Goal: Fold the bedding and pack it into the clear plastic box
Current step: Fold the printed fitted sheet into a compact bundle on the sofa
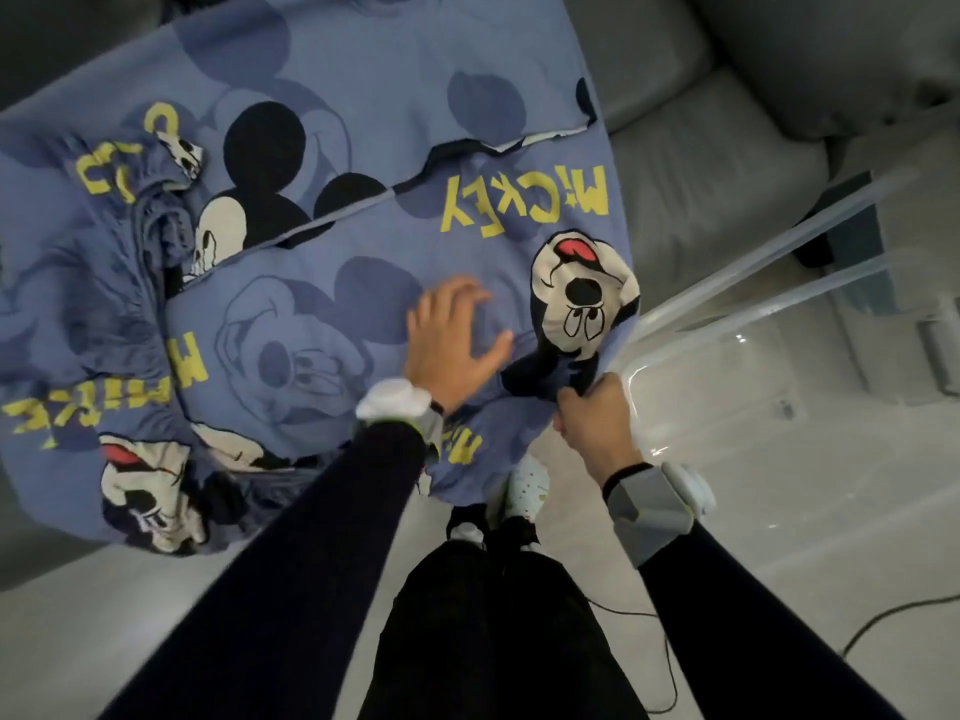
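A blue bedding sheet (322,122) printed with cartoon mice and yellow lettering lies spread over a grey sofa, partly folded, with a bunched elastic edge at the left. My left hand (452,340) lies flat on the sheet near its front right part, fingers spread. My right hand (592,423) grips a gathered corner of the sheet at its lower right edge, lifted off the sofa. The clear plastic box (753,387) stands on the floor to the right, right beside my right hand.
Grey sofa cushions (717,163) extend to the right of the sheet. My legs and white shoes (524,485) stand on the pale floor below. A thin black cable (883,621) runs across the floor at lower right.
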A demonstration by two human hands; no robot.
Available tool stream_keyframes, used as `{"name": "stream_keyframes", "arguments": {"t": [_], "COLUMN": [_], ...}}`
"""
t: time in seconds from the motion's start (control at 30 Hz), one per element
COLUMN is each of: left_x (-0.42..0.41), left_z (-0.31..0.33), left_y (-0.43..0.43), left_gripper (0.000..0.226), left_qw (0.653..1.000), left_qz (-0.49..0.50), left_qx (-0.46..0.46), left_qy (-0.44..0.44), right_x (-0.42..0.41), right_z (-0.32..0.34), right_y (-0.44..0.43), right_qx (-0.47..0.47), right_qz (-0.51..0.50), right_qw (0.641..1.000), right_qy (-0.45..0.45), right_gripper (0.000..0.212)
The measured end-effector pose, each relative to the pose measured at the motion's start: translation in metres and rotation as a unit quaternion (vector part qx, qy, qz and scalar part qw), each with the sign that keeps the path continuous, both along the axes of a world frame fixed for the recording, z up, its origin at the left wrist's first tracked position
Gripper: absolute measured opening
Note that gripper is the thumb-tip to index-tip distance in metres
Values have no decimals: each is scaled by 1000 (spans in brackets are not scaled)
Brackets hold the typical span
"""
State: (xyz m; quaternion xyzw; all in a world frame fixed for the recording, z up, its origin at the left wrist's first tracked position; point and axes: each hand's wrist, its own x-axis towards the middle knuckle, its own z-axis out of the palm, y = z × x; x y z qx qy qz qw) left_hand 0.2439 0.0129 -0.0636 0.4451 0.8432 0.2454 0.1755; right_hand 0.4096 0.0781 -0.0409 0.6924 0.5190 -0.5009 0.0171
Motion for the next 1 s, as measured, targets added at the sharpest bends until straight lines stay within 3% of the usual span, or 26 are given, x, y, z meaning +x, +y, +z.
{"name": "stream_keyframes", "arguments": {"t": [0.03, 0.1, 0.2, 0.23, 0.3, 0.37, 0.43, 0.47, 0.5, 0.53, 0.6, 0.63, 0.67, 0.77, 0.83, 0.9, 1.0], "left_x": [31, 86, 120, 118, 105, 90, 79, 75, 71, 65, 52, 44, 36, 23, 21, 18, 12], "left_z": [12, 23, 16, 12, -1, -6, 2, 7, 13, 23, 42, 52, 62, 77, 73, 55, 33], "left_y": [-21, -54, -83, -87, -99, -108, -113, -114, -115, -115, -113, -112, -113, -124, -135, -150, -160], "left_gripper": [46, 49, 50, 49, 62, 60, 51, 46, 41, 37, 30, 30, 31, 22, 38, 59, 45], "left_qw": [996, 980, 921, 905, 908, 908, 910, 908, 898, 890, 893, 898, 899, 864, 856, 885, 938], "left_qz": [-22, -7, 185, 231, 276, 296, 234, 165, 83, 3, -71, -63, -34, 74, 69, 28, -42], "left_qx": [43, 14, -87, -116, -139, -145, -183, -219, -260, -287, -278, -250, -219, -118, -153, -234, -275], "left_qy": [-69, -200, -332, -336, -284, -259, -289, -317, -346, -354, -346, -356, -379, -484, -489, -403, -205], "right_x": [-11, -32, -57, -62, -68, -71, -70, -66, -57, -48, -32, -27, -27, -39, -41, -38, -26], "right_z": [9, 22, 43, 47, 51, 52, 52, 52, 48, 49, 52, 53, 55, 63, 63, 67, 76], "right_y": [-3, -2, 4, 8, 15, 16, 6, -4, -16, -28, -46, -53, -56, -41, -15, 5, 22], "right_qx": [12, 12, -7, -6, 8, 20, 32, 45, 79, 113, 129, 106, 82, 57, 60, 12, -94], "right_qz": [-11, -38, -52, -58, -83, -96, -33, 53, 192, 367, 653, 719, 730, 609, 548, 471, 312], "right_qw": [1000, 997, 991, 989, 985, 979, 974, 969, 952, 905, 744, 687, 678, 785, 828, 873, 928], "right_qy": [19, 58, 126, 137, 151, 180, 224, 239, 224, 181, 54, 22, 28, 100, 99, 127, 179], "right_gripper": [5, 16, 33, 28, 16, 3, 26, 43, 60, 72, 77, 71, 61, 32, 18, 12, 31]}}
